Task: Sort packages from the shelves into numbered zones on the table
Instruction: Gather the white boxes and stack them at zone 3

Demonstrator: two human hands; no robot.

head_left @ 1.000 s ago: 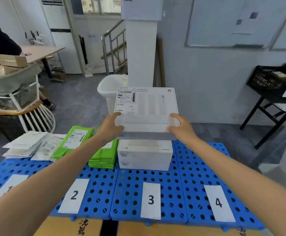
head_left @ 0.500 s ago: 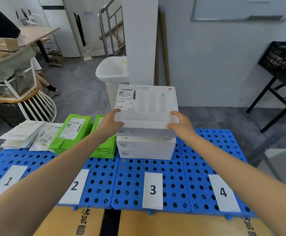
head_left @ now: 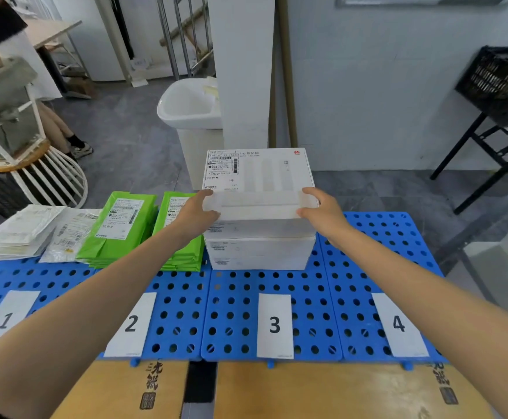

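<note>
A white box [head_left: 264,179] with a shipping label lies on top of another white box [head_left: 261,252] at the back of zone 3. My left hand [head_left: 196,213] grips its near left corner and my right hand [head_left: 322,213] grips its near right corner. The blue perforated table [head_left: 234,300] carries paper labels 1 [head_left: 5,320], 2 [head_left: 131,323], 3 [head_left: 274,325] and 4 [head_left: 398,323] along its front. Green mailer bags [head_left: 119,228] are stacked in zone 2, with a second stack [head_left: 183,252] beside them. White flat envelopes [head_left: 26,234] lie in zone 1.
A white bin [head_left: 190,116] and a white pillar [head_left: 242,71] stand behind the table. At the left are a white chair [head_left: 44,173] and a seated person's leg [head_left: 65,128]. A black crate [head_left: 500,80] rests on a stand at the right. Cardboard [head_left: 337,391] lies under the table's front edge.
Both hands have brought the white box down from above zone 3 onto the white box below it. The view has tilted downward.
</note>
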